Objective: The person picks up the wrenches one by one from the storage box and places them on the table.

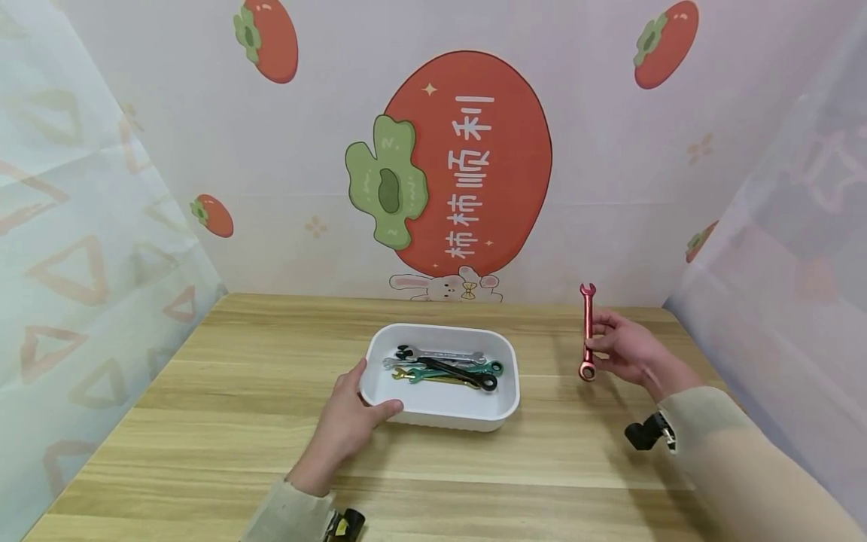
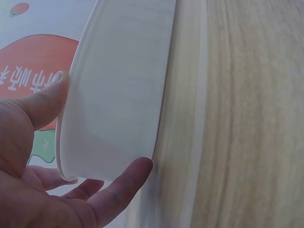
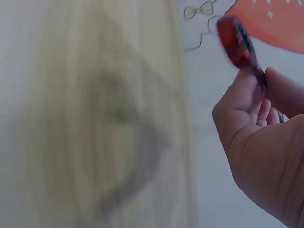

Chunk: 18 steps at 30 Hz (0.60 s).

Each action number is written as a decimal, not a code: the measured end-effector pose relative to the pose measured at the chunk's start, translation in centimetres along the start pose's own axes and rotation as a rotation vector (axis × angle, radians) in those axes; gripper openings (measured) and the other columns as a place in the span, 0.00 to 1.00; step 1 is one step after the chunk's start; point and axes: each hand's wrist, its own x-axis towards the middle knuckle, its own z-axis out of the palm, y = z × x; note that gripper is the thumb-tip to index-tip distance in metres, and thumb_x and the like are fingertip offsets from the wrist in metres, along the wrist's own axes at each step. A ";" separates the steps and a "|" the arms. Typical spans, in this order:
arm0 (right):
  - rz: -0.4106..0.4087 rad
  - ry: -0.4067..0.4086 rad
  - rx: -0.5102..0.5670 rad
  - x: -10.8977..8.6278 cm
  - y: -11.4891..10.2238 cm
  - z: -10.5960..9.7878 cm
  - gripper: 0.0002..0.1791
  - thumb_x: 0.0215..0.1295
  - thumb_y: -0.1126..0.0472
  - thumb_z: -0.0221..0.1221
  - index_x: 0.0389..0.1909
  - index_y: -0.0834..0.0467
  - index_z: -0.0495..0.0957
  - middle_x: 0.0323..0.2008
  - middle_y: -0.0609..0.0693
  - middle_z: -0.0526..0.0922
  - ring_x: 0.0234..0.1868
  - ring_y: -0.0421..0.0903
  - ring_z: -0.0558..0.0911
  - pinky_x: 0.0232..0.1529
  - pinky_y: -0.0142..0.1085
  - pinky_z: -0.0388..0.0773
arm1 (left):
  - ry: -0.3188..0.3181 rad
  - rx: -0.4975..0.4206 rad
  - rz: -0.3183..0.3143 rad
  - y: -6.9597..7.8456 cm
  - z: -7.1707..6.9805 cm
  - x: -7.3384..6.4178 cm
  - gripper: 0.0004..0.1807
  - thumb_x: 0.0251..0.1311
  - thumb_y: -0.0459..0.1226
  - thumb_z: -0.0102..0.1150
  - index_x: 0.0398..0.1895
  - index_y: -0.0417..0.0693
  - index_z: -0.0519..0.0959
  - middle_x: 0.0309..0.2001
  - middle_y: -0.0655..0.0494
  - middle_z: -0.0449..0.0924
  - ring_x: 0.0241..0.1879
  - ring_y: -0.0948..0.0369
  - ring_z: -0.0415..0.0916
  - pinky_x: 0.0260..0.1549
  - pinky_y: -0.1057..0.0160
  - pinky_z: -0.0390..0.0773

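My right hand holds a red combination ratchet wrench above the right side of the table, its open end up and its ring end down. In the right wrist view the wrench's ring head sticks out past the thumb and fingers. At the left front corner of a white plastic bin, my left hand grips the rim, thumb on the front edge and fingers along the left wall. Inside the bin lie a black wrench, a green wrench, a gold wrench and silver wrenches.
The bin stands on a wooden table. A printed backdrop with persimmons rises behind the table's back edge, and patterned sheets flank both sides.
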 end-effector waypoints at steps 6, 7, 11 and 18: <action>0.029 -0.002 -0.067 -1.3 1.1 -2.5 0.21 0.69 0.77 0.53 0.57 0.60 0.61 0.46 0.52 0.71 0.36 0.45 0.77 0.37 0.38 0.79 | 0.000 -0.002 0.004 -0.1 0.0 0.1 0.54 0.53 0.42 0.76 0.77 0.36 0.53 0.67 0.34 0.62 0.62 0.42 0.66 0.61 0.42 0.65; 0.034 -0.003 -0.080 -1.5 1.3 -2.9 0.22 0.68 0.77 0.54 0.58 0.60 0.61 0.47 0.52 0.71 0.36 0.45 0.77 0.37 0.38 0.79 | 0.000 -0.002 0.004 -0.1 0.0 0.1 0.54 0.52 0.42 0.76 0.77 0.36 0.53 0.67 0.34 0.62 0.62 0.42 0.66 0.61 0.42 0.65; 0.039 -0.015 -0.132 -2.3 2.1 -4.6 0.24 0.67 0.76 0.56 0.60 0.62 0.60 0.45 0.52 0.72 0.35 0.45 0.77 0.35 0.37 0.80 | 0.000 -0.006 0.003 -0.1 0.1 0.0 0.54 0.53 0.42 0.76 0.77 0.37 0.53 0.67 0.34 0.62 0.61 0.42 0.66 0.61 0.42 0.65; 0.053 -0.035 -0.124 -3.8 3.3 -8.2 0.21 0.67 0.78 0.55 0.55 0.57 0.66 0.43 0.51 0.75 0.34 0.46 0.79 0.33 0.37 0.80 | 0.007 0.002 0.013 0.0 0.0 0.0 0.54 0.53 0.42 0.76 0.77 0.35 0.54 0.66 0.34 0.63 0.60 0.42 0.67 0.60 0.42 0.65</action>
